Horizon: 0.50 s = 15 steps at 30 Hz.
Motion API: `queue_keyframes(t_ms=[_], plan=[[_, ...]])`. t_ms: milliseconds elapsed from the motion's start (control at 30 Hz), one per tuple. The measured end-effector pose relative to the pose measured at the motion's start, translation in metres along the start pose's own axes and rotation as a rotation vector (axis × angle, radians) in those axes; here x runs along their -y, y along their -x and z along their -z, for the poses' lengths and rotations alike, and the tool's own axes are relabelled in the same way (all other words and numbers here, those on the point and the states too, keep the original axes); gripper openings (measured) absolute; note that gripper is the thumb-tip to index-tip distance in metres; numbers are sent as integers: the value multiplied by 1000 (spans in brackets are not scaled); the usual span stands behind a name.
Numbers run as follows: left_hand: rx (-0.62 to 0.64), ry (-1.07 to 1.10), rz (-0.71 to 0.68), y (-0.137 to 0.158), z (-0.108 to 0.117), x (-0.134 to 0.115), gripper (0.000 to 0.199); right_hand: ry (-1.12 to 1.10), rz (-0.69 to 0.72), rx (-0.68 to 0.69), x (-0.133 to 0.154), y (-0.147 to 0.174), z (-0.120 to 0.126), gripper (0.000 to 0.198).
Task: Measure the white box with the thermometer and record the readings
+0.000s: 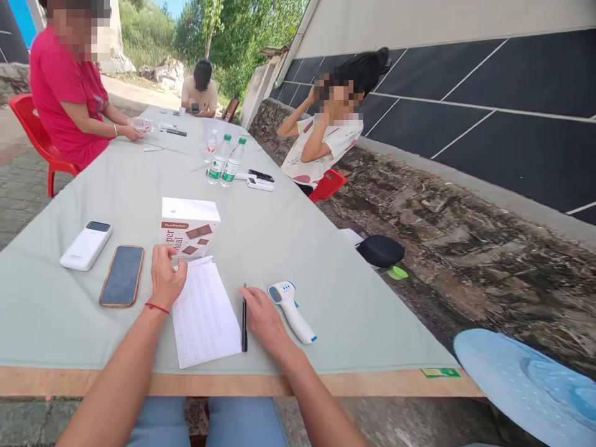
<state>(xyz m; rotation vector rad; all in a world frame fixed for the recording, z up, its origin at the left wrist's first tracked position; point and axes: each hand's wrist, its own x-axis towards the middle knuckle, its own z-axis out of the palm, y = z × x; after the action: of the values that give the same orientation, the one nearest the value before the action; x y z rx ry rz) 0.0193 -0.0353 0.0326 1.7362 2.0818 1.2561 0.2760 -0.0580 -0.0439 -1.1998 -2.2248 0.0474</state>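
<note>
My left hand [167, 279] is at the upper left edge of a handwritten sheet of paper [205, 320], its thumb apart from the bent fingers, with nothing visible in it. Just beyond it stands a white and brown box [190, 217] with chocolate bar pictures, partly covered by my fingers. On the paper's right side my right hand [263, 313] rests low on the table, fingers curled over the upper end of a black pen [244, 326]. Close to that hand lies a white and blue infrared thermometer [293, 313].
A phone [121, 276] and a white power bank [87, 245] lie at left on the cloth-covered table [372, 329]. Water bottles [223, 162] stand farther back. Several people sit around the table, one in a red shirt [69, 93]. A blue hat [526, 385] is at lower right.
</note>
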Motion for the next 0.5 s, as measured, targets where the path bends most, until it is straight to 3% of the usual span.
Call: queue_keyframes(t_ms=[67, 100, 200, 267, 333, 400, 500], plan=[[-132, 55, 37, -9, 0, 13, 49, 59, 51, 47, -9, -9, -3, 56], [-134, 82, 43, -14, -1, 20, 60, 74, 70, 70, -11, -13, -5, 58], [27, 170, 35, -27, -8, 37, 80, 112, 57, 53, -14, -14, -3, 59], [99, 176, 18, -32, -12, 43, 84, 180, -82, -63, -18, -7, 2, 52], [97, 153, 27, -34, -15, 46, 87, 290, -330, -147, -25, 4, 9, 44], [75, 139, 70, -35, -16, 48, 89, 370, -572, -93, -32, 15, 14, 49], [124, 81, 31, -36, -20, 51, 89, 327, -745, 101, -37, 22, 22, 52]])
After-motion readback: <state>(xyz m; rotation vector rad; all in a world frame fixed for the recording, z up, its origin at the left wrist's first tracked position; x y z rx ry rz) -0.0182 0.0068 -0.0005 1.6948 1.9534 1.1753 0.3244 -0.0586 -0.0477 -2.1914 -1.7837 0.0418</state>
